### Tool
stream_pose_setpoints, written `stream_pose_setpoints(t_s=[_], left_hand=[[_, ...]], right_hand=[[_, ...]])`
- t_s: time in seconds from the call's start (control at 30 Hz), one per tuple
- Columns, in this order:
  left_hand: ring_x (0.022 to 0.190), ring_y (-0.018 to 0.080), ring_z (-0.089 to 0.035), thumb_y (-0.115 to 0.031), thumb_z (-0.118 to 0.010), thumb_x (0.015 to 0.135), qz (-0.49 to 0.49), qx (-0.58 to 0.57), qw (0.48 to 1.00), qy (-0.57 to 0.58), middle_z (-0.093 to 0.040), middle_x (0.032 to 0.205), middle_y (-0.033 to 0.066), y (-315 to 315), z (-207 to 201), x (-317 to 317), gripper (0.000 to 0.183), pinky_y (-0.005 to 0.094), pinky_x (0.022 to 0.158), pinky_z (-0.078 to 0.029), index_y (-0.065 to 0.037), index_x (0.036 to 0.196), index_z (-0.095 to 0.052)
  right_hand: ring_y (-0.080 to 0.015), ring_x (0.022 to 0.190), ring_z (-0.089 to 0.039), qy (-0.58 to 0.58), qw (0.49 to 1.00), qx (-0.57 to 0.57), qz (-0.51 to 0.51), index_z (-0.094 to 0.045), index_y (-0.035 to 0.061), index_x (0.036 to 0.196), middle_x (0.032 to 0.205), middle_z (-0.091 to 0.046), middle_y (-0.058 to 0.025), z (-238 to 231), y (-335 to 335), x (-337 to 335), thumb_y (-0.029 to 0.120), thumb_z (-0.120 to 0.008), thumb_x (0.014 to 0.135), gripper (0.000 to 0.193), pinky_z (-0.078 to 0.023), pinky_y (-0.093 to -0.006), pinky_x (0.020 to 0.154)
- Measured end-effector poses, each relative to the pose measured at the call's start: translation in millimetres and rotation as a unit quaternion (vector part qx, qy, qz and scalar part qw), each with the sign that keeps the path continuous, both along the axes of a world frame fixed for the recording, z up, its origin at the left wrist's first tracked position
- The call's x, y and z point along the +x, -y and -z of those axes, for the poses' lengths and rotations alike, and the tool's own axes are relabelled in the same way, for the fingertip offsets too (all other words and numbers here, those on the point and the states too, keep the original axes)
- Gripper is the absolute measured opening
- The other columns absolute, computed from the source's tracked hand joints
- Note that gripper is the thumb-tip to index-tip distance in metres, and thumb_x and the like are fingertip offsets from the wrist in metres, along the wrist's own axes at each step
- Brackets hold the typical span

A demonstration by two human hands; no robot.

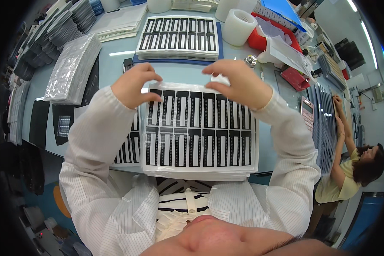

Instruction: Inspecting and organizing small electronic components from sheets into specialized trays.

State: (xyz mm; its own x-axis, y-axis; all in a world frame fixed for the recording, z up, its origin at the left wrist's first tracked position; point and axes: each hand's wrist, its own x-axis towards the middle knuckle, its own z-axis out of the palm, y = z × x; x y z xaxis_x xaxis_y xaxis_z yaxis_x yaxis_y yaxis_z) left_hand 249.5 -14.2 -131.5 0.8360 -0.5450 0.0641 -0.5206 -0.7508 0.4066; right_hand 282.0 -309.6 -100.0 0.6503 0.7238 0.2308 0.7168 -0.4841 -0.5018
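In the head view, a stack of printed sheets [198,128] lies on the bench [115,70] right in front of the person, between the forearms. Its top sheet shows two rows of upright black panels with pale strips, and a glossy clear film seems to lie over part of it. The left hand [136,86] is at the stack's upper left corner, its thumb and curled fingers spread apart. The right hand [242,84] is over the upper edge, right of the middle, with thumb and forefinger also apart. Something small and white shows in that gap; whether it is held cannot be told, nor whether either hand touches the film.

At the left of the stack, partly under the left sleeve [91,136], more printed sheets [130,149] show the same black pattern. Beyond the hands, a second printed stack [177,36] rests on a blue board [220,40]. To its right stand a roll of clear film [240,27] and a red bin [257,40]. A clear-wrapped bundle [72,68] lies at the left, with grey stacks [64,29] behind it. At the right, a pink calculator [307,112] lies near a row of grey sheets [325,111], where a co-worker [339,181] reaches in with both arms.
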Motion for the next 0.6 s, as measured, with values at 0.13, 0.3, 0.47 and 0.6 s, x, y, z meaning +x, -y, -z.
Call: stream_pose_setpoints(t_s=[0.13, 0.3, 0.47, 0.6], left_hand=[[0.096, 0.0281, -0.054, -0.023, -0.082, 0.064, -0.084, -0.024, 0.996, 0.004, -0.054, 0.101, 0.0113, 9.1, 0.5, -21.8, 0.050, 0.0353, 0.083, -0.046, -0.005, 0.107, -0.063], [0.095, 0.0279, -0.054, -0.022, -0.083, 0.062, -0.103, -0.021, 0.993, 0.058, -0.053, 0.100, 0.0112, 8.1, 1.8, -35.4, 0.051, 0.0358, 0.082, -0.046, -0.005, 0.106, -0.064], [0.094, 0.0247, -0.057, -0.015, -0.082, 0.063, -0.115, -0.060, 0.991, 0.028, -0.057, 0.103, 0.0104, 1.6, 15.1, -34.9, 0.051, 0.0331, 0.078, -0.047, -0.003, 0.108, -0.063], [0.092, 0.0233, -0.059, -0.016, -0.082, 0.063, -0.118, -0.082, 0.990, -0.001, -0.058, 0.101, 0.0095, -3.3, 23.6, -29.9, 0.052, 0.0324, 0.075, -0.048, -0.003, 0.109, -0.061]], right_hand=[[-0.0309, 0.093, -0.059, 0.022, 0.999, 0.011, -0.038, -0.063, 0.0024, 0.101, 0.097, -0.063, -0.0141, 12.9, -26.0, -24.2, 0.009, -0.063, 0.078, 0.024, -0.047, -0.0381, 0.083], [-0.0306, 0.098, -0.055, 0.021, 0.998, 0.044, -0.042, -0.059, 0.0033, 0.104, 0.098, -0.060, -0.0128, 44.9, -78.6, -26.0, 0.001, -0.056, 0.077, 0.027, -0.046, -0.0386, 0.084], [-0.0312, 0.095, -0.054, 0.022, 0.997, 0.078, -0.008, -0.058, 0.0006, 0.093, 0.092, -0.058, -0.0135, 67.2, -106.7, -16.9, 0.000, -0.057, 0.072, 0.021, -0.046, -0.0392, 0.082], [-0.0318, 0.089, -0.055, 0.020, 0.992, 0.124, 0.004, -0.057, -0.0004, 0.091, 0.085, -0.058, -0.0136, 76.5, -112.8, -12.4, 0.002, -0.053, 0.074, 0.017, -0.045, -0.0391, 0.079]])
